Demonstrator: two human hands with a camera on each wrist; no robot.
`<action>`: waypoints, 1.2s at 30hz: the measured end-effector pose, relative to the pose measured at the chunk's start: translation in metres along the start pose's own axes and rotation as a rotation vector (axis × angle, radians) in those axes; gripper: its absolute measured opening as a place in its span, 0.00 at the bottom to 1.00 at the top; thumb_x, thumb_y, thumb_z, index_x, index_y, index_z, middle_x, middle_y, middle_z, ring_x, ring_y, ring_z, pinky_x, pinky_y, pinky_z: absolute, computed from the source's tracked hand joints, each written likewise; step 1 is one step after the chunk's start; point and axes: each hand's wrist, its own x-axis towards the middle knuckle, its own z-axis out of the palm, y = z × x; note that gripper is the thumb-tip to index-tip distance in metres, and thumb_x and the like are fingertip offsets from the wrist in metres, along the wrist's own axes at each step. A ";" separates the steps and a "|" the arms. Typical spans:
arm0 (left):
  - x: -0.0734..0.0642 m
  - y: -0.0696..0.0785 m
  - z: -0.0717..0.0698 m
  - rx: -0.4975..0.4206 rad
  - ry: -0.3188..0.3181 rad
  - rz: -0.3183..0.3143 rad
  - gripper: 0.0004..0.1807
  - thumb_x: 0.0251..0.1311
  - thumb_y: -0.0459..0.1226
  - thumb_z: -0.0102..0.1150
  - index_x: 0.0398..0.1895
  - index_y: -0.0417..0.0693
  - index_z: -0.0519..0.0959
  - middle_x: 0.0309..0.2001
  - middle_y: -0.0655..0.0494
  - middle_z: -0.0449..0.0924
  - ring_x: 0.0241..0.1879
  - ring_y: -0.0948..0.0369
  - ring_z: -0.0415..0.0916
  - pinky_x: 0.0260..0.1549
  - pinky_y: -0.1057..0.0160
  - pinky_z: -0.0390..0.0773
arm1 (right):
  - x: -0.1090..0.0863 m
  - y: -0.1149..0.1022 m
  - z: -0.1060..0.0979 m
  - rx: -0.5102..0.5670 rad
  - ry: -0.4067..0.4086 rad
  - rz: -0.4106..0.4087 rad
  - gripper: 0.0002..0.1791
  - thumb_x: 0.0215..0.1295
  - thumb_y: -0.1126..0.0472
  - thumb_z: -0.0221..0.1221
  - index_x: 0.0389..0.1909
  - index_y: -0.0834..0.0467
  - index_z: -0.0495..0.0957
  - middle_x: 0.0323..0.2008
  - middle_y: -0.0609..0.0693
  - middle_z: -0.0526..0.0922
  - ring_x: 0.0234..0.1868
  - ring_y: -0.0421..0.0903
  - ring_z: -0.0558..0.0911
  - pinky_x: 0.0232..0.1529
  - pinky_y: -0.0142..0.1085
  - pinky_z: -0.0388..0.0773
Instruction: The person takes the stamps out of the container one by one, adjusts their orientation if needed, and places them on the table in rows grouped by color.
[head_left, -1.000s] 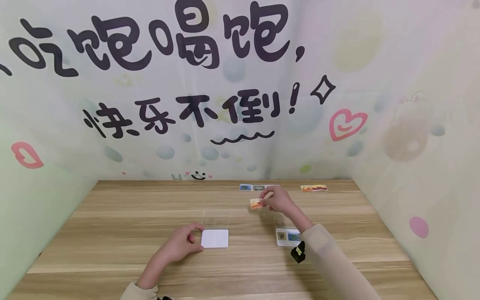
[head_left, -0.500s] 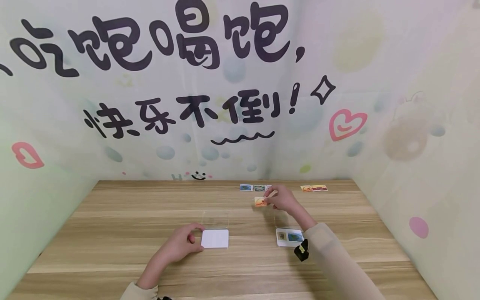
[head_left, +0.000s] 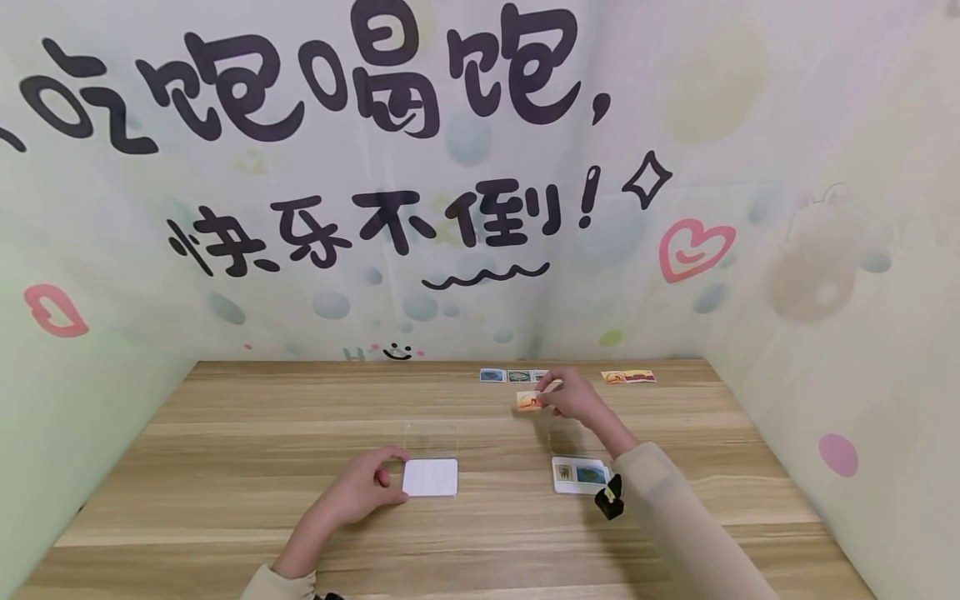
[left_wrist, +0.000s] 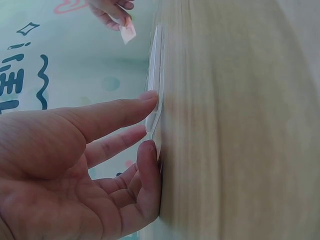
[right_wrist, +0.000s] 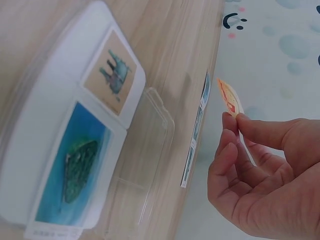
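Right hand: thumb and forefinger of the right hand (head_left: 576, 396) are pinching a stamp by its edge, the other fingers curling in below.
Orange stamp: the orange stamp (head_left: 528, 402) is hanging in the air above the table (head_left: 225, 467), behind the right case, its shadow falling on the wood.
Left hand: the left hand (head_left: 365, 483) is gripping the left case (head_left: 430, 477) by its left side, forefinger at the far corner, thumb at the near one.
Left case: it is lying flat, showing plain white, its clear lid (head_left: 431, 440) opening out behind.
Right case: the right case (head_left: 566, 489) is carrying an elephant stamp (head_left: 565, 473) and, just beside it, a blue stamp (head_left: 590, 474) that is overhanging the edge.
Strip: a stamp strip (head_left: 492, 376) is lying near the back edge, its right end disappearing behind the right hand's fingers.
Orange pair: another two stamps (head_left: 628, 377) are sitting farther right.
Backdrop: the printed wall (head_left: 300, 321) is rising behind everything.
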 end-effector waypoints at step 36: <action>-0.002 0.002 -0.001 -0.006 -0.001 -0.003 0.24 0.53 0.28 0.77 0.55 0.36 0.80 0.26 0.56 0.69 0.24 0.63 0.64 0.24 0.68 0.65 | 0.010 0.022 -0.020 0.022 0.049 0.028 0.04 0.74 0.69 0.61 0.45 0.67 0.80 0.36 0.59 0.88 0.22 0.41 0.74 0.26 0.32 0.74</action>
